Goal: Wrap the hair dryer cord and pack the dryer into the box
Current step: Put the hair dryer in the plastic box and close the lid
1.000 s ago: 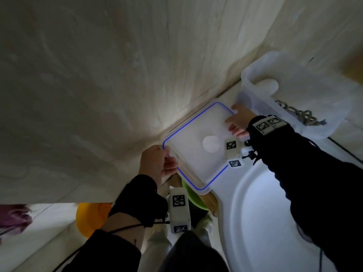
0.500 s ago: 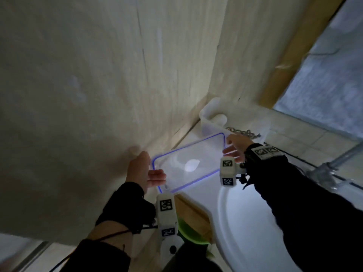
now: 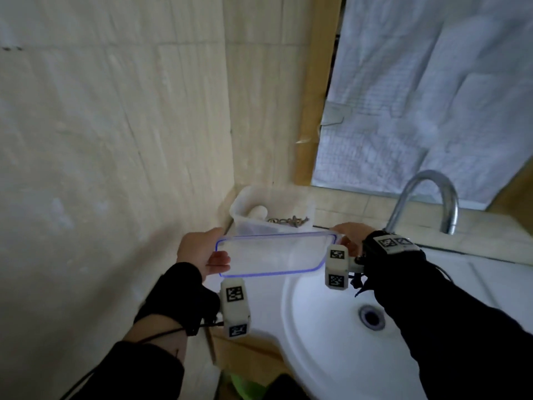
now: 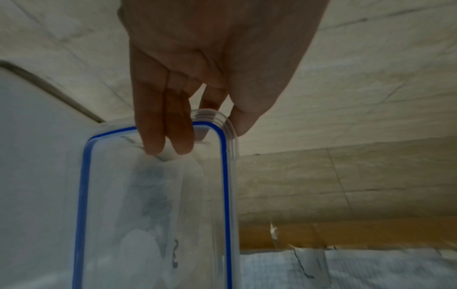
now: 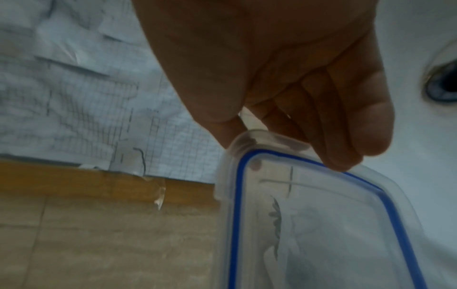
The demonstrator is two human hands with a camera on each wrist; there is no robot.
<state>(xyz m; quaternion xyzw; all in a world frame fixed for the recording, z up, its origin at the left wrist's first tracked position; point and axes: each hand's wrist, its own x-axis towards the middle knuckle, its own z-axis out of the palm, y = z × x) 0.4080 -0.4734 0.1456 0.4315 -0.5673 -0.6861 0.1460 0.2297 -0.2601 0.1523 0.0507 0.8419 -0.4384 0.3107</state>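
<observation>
A clear, blue-rimmed lid (image 3: 271,254) is hovering mid-frame, the left hand (image 3: 202,252) and right hand (image 3: 350,236) pinching its ends.

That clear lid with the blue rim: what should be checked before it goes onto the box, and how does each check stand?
1. Lid held at both ends: ok, left hand and right hand each pinch an end.
2. Box open and reachable: ok, behind the lid in the corner.
3. Dryer inside: ok, a white part shows.
4. Cord below the rim: cannot tell.
5. Lid lined up over the box: not ok, nearer the sink.
</observation>
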